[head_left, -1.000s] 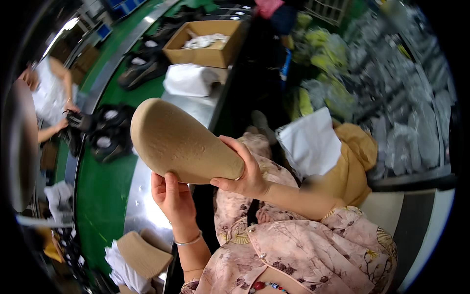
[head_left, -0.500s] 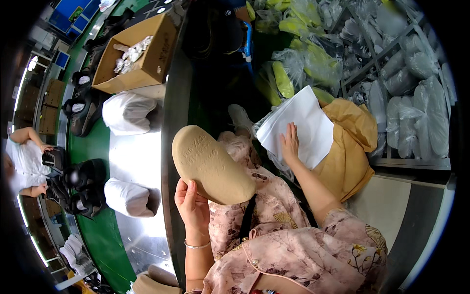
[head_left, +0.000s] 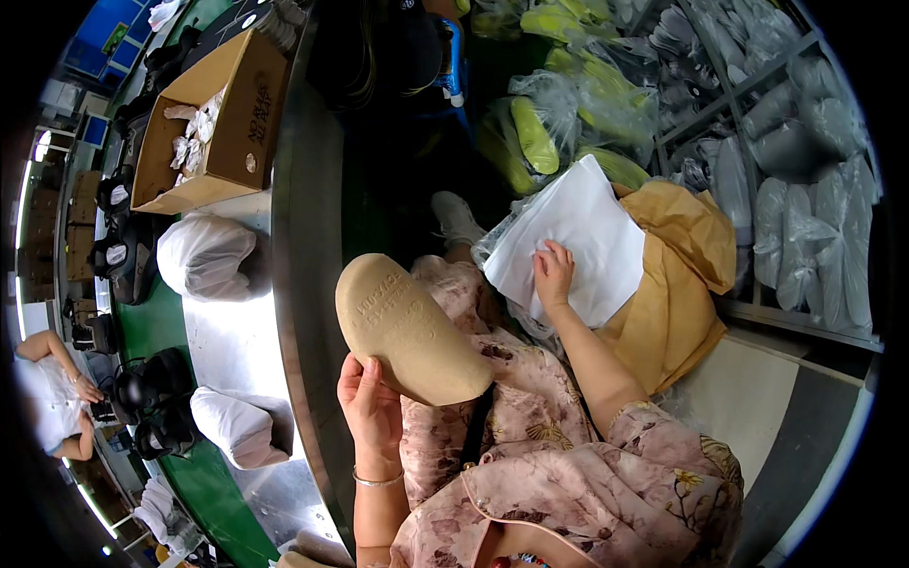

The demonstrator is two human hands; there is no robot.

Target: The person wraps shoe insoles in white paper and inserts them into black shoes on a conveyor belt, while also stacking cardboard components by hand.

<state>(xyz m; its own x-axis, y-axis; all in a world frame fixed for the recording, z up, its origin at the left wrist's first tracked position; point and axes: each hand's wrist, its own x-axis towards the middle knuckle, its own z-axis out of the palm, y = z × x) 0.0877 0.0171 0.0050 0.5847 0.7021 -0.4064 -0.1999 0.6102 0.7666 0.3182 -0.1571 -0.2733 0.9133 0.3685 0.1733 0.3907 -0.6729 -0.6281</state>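
My left hand [head_left: 369,398] grips a tan moulded shoe form [head_left: 402,331] near its lower left edge, thumb on the face turned up to me. Raised lettering shows on that face. My right hand [head_left: 553,275] rests on a stack of white paper sheets [head_left: 592,227], its fingers curled and pinching the top sheet, which wrinkles beside them. Brown wrapping paper [head_left: 663,284] lies crumpled under the stack. On the metal bench to my left stand two forms wrapped in white, the farther wrapped form [head_left: 208,256] and the nearer wrapped form [head_left: 239,426].
An open cardboard box [head_left: 237,123] with crumpled white paper stands on the bench. Black shoes [head_left: 151,398] line a green conveyor [head_left: 175,336], where another person [head_left: 52,388] works. Bagged yellow-green pieces [head_left: 535,133] and a rack [head_left: 748,151] of bagged grey pieces stand ahead and right.
My right hand's fingers have gone from stretched flat on the paper to curled, wrinkling the top sheet. The left hand keeps the shoe form nearly still; the view has shifted slightly.
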